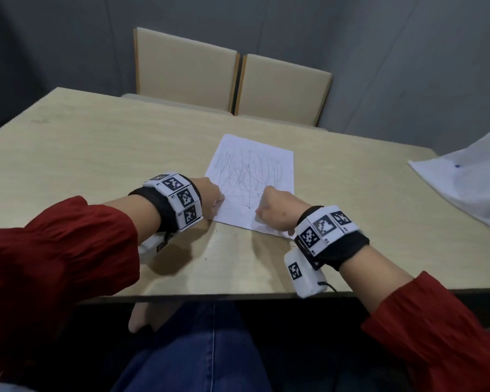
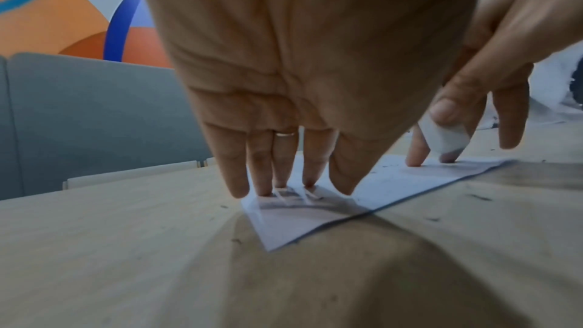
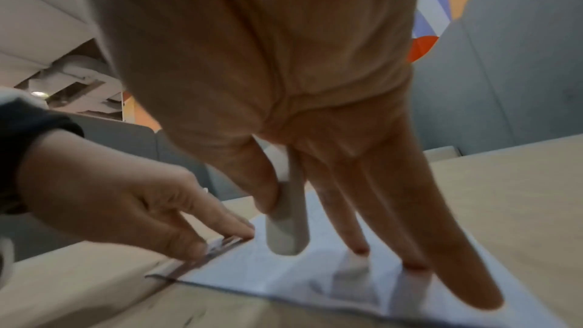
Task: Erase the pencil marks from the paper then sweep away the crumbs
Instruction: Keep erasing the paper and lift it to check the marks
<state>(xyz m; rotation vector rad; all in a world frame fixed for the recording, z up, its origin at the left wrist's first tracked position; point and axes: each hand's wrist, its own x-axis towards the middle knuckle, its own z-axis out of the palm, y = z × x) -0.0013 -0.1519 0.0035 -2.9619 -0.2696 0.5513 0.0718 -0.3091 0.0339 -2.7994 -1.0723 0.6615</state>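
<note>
A white paper (image 1: 252, 171) covered in grey pencil scribbles lies on the wooden table (image 1: 96, 142). My left hand (image 1: 218, 198) presses its near left edge with straight fingers (image 2: 261, 183). My right hand (image 1: 266, 207) is over the paper's near right part, its fingers hidden in the head view. In the wrist views its thumb and forefinger pinch a pale grey eraser (image 3: 287, 228), whose lower end (image 2: 448, 144) meets the paper. Two other right fingertips (image 3: 359, 246) touch the sheet. Dark eraser crumbs (image 2: 479, 197) lie scattered on the table near the paper's front edge.
Two beige chairs (image 1: 187, 69) (image 1: 283, 89) stand against the table's far side. A large white sheet (image 1: 470, 179) lies on the table's right corner. The table's front edge (image 1: 238, 295) is just below my wrists.
</note>
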